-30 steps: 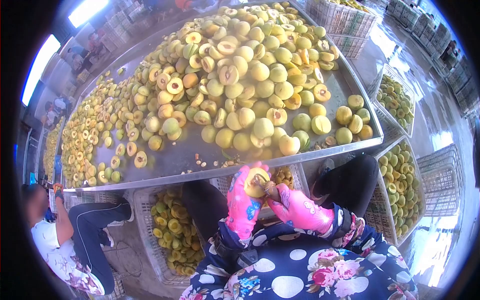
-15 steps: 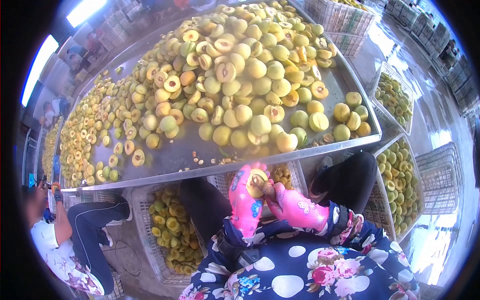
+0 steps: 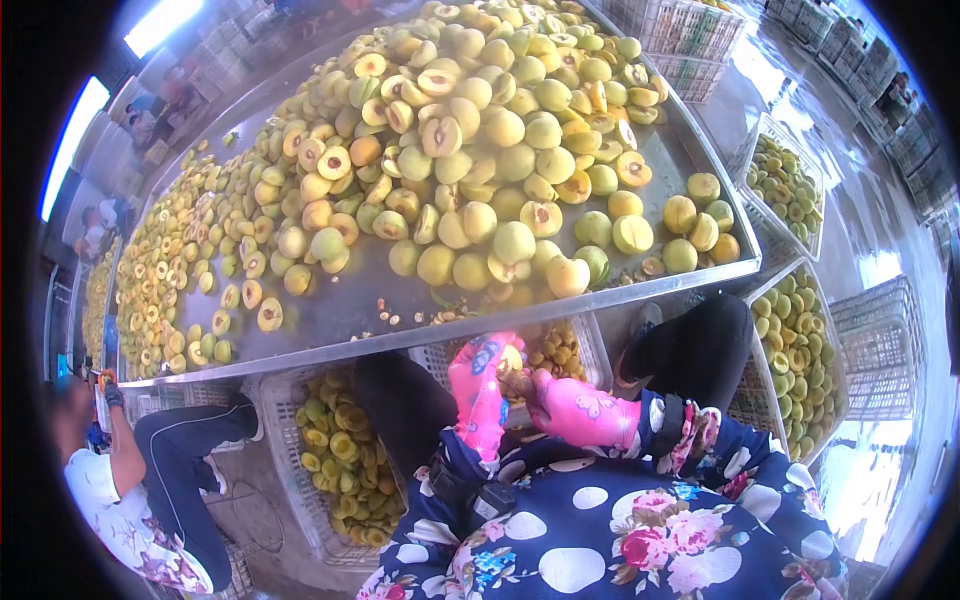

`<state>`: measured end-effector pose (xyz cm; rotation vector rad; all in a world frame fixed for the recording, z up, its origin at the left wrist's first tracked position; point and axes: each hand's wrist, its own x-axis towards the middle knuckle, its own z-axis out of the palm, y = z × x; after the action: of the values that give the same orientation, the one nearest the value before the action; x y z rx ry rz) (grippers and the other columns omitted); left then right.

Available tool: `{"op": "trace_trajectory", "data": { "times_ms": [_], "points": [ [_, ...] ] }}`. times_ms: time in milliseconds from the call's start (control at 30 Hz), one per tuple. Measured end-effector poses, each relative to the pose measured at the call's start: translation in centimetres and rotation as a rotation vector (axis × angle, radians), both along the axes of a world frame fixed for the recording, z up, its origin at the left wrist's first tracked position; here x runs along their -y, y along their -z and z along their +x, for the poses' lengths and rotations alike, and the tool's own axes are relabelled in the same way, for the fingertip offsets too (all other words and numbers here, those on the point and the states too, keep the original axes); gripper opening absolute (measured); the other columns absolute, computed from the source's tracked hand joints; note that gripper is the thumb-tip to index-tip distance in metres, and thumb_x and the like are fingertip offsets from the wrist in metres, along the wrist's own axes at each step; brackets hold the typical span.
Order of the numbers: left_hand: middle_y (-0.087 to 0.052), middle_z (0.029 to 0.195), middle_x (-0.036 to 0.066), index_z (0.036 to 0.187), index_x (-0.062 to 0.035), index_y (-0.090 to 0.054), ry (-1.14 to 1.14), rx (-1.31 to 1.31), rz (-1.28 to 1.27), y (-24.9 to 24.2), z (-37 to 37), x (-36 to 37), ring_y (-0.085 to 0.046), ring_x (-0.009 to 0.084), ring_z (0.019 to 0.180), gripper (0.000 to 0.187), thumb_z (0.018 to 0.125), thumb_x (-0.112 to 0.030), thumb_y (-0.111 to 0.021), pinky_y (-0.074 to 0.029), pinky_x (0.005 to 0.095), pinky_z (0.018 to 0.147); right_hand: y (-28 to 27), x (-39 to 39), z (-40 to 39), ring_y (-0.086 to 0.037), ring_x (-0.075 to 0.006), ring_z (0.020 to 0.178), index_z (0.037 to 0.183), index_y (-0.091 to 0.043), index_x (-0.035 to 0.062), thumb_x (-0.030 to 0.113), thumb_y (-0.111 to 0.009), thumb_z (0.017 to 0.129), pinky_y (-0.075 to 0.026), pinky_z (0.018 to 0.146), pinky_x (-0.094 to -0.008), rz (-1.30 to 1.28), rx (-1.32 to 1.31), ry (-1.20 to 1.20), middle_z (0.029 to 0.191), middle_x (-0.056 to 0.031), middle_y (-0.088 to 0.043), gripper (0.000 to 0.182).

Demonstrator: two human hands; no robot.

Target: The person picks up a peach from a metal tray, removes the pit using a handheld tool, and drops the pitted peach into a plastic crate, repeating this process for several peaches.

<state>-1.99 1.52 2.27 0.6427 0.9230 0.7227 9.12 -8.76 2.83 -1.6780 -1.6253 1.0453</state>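
Observation:
Both my hands wear pink patterned gloves and meet just below the front edge of the metal table (image 3: 560,305). My left hand (image 3: 478,392) grips a yellow peach half (image 3: 511,358), mostly hidden behind the glove. My right hand (image 3: 580,410) presses a small tool against that peach; the tool itself is barely visible. Under my hands stands a white crate (image 3: 595,345) holding cut peach halves. A large heap of whole and halved peaches (image 3: 480,150) covers the table above.
A person in a white floral top (image 3: 120,500) sits at the lower left beside a crate of peach halves (image 3: 345,460). More crates of peaches (image 3: 795,350) stand at the right, with empty white crates (image 3: 880,350) beyond. Loose pits (image 3: 405,315) lie near the table edge.
My hands have turned the peach, so less of its cut face shows now. Both hands sit slightly lower and closer to my body. The view has shifted a little downward.

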Motion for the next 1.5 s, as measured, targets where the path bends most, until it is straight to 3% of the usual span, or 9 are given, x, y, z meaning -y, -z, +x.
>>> {"op": "trace_trajectory", "data": {
  "times_ms": [267, 467, 1033, 1167, 1233, 1267, 1400, 1433, 1500],
  "points": [
    [-0.065, 0.084, 0.013, 0.097, 0.0023, -0.061, 0.025, 0.141, 0.079, 0.6, -0.4, -0.7, -0.063, 0.0189, 0.068, 0.018, 0.086, -0.012, -0.058, -0.054, 0.0288, 0.055, -3.1, -1.6, 1.2, -0.046, -0.0087, 0.042, 0.085, -0.047, 0.0050, 0.024, -0.052, 0.089, -0.038, 0.036, -0.0236, -0.615, -0.855, 0.004, 0.054, 0.0004, -0.045, 0.020],
    [-0.064, 0.086, 0.014, 0.096, 0.0006, -0.061, 0.118, 0.220, 0.120, 0.6, -1.0, -0.6, -0.063, 0.0216, 0.072, 0.022, 0.089, -0.019, -0.054, -0.054, 0.0323, 0.059, -3.3, -1.0, 0.9, -0.041, -0.0074, 0.037, 0.064, -0.044, 0.0101, 0.029, -0.052, 0.089, -0.032, 0.034, -0.0195, -0.673, -1.248, -0.022, 0.050, 0.0018, -0.042, 0.032],
    [-0.062, 0.090, 0.016, 0.099, 0.0000, -0.058, 0.052, 0.560, -0.139, 2.8, -0.6, 0.4, -0.061, 0.0244, 0.067, 0.028, 0.091, -0.025, -0.048, -0.051, 0.0327, 0.055, -3.6, -0.1, 0.2, -0.036, -0.0046, 0.039, 0.091, -0.053, 0.0026, 0.024, -0.052, 0.091, -0.030, 0.033, -0.0187, -0.776, -1.441, 0.059, 0.053, 0.0054, -0.039, 0.021],
    [-0.061, 0.095, 0.013, 0.103, -0.0011, -0.056, -0.128, 0.186, 0.157, 1.9, -0.6, 0.4, -0.061, 0.0233, 0.073, 0.027, 0.090, -0.024, -0.050, -0.052, 0.0326, 0.059, -3.9, 0.3, 0.4, -0.037, -0.0056, 0.037, 0.092, -0.052, 0.0008, 0.024, -0.052, 0.091, -0.031, 0.033, -0.0202, -0.596, -1.476, 0.009, 0.052, 0.0042, -0.041, 0.023],
    [-0.061, 0.096, 0.011, 0.106, -0.0026, -0.055, -0.257, -0.319, 0.842, 4.2, -2.0, -0.8, -0.061, 0.0239, 0.078, 0.027, 0.090, -0.024, -0.050, -0.053, 0.0351, 0.062, -3.8, 0.4, 1.1, -0.037, -0.0048, 0.037, 0.093, -0.052, 0.0015, 0.024, -0.051, 0.091, -0.030, 0.033, -0.0195, -0.579, -1.350, -0.042, 0.052, 0.0036, -0.042, 0.022],
    [-0.063, 0.090, 0.009, 0.102, -0.0013, -0.059, -0.343, 0.001, 0.284, 0.1, -3.8, -1.7, -0.062, 0.0218, 0.079, 0.024, 0.088, -0.019, -0.052, -0.055, 0.0345, 0.064, -3.6, 0.3, 1.6, -0.037, -0.0044, 0.036, 0.093, -0.052, 0.0019, 0.024, -0.051, 0.091, -0.030, 0.032, -0.0191, -0.565, -1.285, -0.067, 0.052, 0.0033, -0.042, 0.022],
    [-0.066, 0.087, 0.011, 0.092, -0.0006, -0.066, -0.332, -0.919, 0.827, -1.3, -14.0, -6.8, -0.062, 0.0182, 0.078, 0.021, 0.084, -0.020, -0.062, -0.052, 0.0300, 0.068, 3.5, 0.6, 1.4, -0.061, -0.0342, 0.063, 0.100, -0.049, -0.0033, 0.030, -0.053, 0.088, -0.047, 0.056, -0.0403, -0.348, 0.129, -0.211, 0.072, -0.0187, -0.061, 0.036],
    [-0.065, 0.087, 0.014, 0.097, 0.0002, -0.064, -0.157, -1.385, 1.043, -1.4, -16.3, -8.0, -0.063, 0.0193, 0.080, 0.025, 0.082, -0.020, -0.065, -0.048, 0.0293, 0.074, 2.7, 0.5, 1.5, -0.060, -0.0416, 0.081, 0.102, -0.048, -0.0059, 0.031, -0.053, 0.088, -0.046, 0.069, -0.0459, -0.427, 0.068, -0.203, 0.081, -0.0262, -0.061, 0.040],
    [-0.065, 0.086, 0.015, 0.097, 0.0002, -0.064, -0.102, -1.286, 1.039, -1.1, -16.0, -9.2, -0.064, 0.0202, 0.079, 0.026, 0.081, -0.020, -0.067, -0.049, 0.0296, 0.072, 3.4, 0.4, 1.6, -0.061, -0.0409, 0.078, 0.101, -0.049, -0.0050, 0.031, -0.053, 0.088, -0.046, 0.066, -0.0453, -0.385, 0.063, -0.162, 0.080, -0.0257, -0.061, 0.039]
  ]
}}
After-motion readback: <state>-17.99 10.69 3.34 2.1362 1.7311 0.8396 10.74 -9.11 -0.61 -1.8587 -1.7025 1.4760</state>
